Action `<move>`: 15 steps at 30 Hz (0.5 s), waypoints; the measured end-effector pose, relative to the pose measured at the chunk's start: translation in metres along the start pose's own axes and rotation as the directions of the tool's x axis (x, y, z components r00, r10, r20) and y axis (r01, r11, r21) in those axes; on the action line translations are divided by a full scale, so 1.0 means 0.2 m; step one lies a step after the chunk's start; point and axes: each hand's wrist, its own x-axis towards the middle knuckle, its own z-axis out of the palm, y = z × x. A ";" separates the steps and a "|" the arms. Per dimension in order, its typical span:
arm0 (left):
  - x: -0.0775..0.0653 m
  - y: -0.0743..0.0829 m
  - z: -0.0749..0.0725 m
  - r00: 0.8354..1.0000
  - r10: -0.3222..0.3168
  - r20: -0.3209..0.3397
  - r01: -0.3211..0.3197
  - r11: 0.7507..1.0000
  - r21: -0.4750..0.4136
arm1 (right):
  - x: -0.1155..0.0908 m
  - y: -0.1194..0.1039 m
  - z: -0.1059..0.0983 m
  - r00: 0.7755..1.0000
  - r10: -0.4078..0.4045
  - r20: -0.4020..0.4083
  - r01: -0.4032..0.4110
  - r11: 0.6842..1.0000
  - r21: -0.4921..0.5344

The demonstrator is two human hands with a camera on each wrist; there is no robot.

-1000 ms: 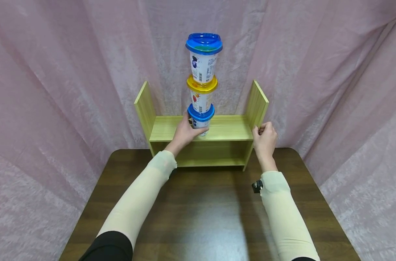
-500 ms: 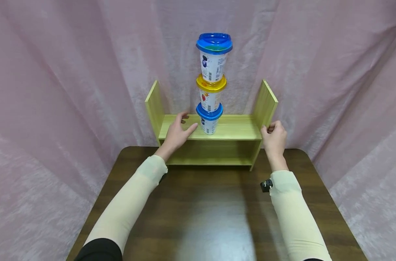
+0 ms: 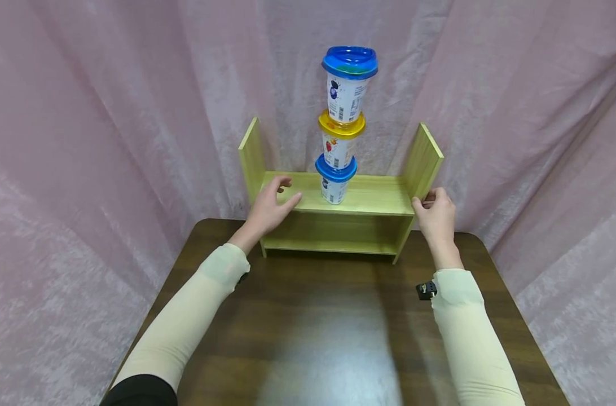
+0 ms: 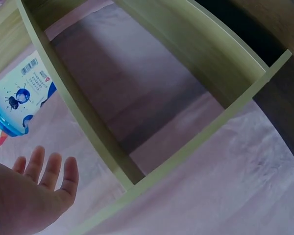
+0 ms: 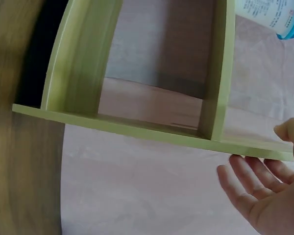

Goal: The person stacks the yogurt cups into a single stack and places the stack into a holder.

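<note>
Three lidded white paper cups stand stacked on the upper board of a small wooden shelf. The bottom cup has a blue lid, the middle cup a yellow one, and the top cup is larger with a blue lid. To the left of the stack, my left hand is apart from the cups, thumb and fingers spread over the upper board. My right hand pinches the shelf's right side panel; in the right wrist view its thumb is inside and the fingers outside.
The shelf stands at the back of a dark brown wooden table. Its two side panels rise above the upper board, and a lower compartment lies beneath. A pink curtain hangs close behind and around the table.
My left hand has let go of the bottom cup and moved left, away from the stack. The right hand has stayed at the side panel. The head view has shifted slightly leftward.
</note>
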 end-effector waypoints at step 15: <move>-0.06 0.04 -0.01 0.992 0.074 0.103 -0.095 0.971 0.218 | -0.13 -0.05 -0.10 0.990 -0.050 0.132 0.058 0.997 -0.056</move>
